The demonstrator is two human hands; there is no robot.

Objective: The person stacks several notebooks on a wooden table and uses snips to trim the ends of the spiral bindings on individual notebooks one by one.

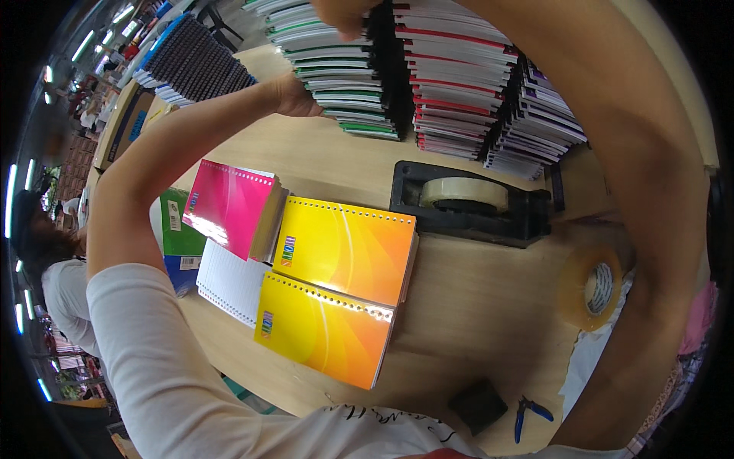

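At the far side of the table stands a tall stack of green-edged notebooks [348, 99]. My left hand [297, 98] touches its lower left side; its fingers are mostly hidden there. My right hand [345, 14] reaches across from the right to the upper part of the same stack. It is cut off by the picture's upper edge and its fingers do not show clearly. Beside that stack rise a red-edged stack of notebooks [455, 84] and a leaning purple-edged stack of notebooks [535, 126].
Yellow notebooks [344, 245], a pink notebook [229, 203] and green and blue covers [182, 226] lie nearer. A black tape dispenser [466, 203], a tape roll [592, 287], a dark block [478, 405] and blue-handled cutters [530, 417] lie rightward. Spiral-bound books [195, 61] stand far left.
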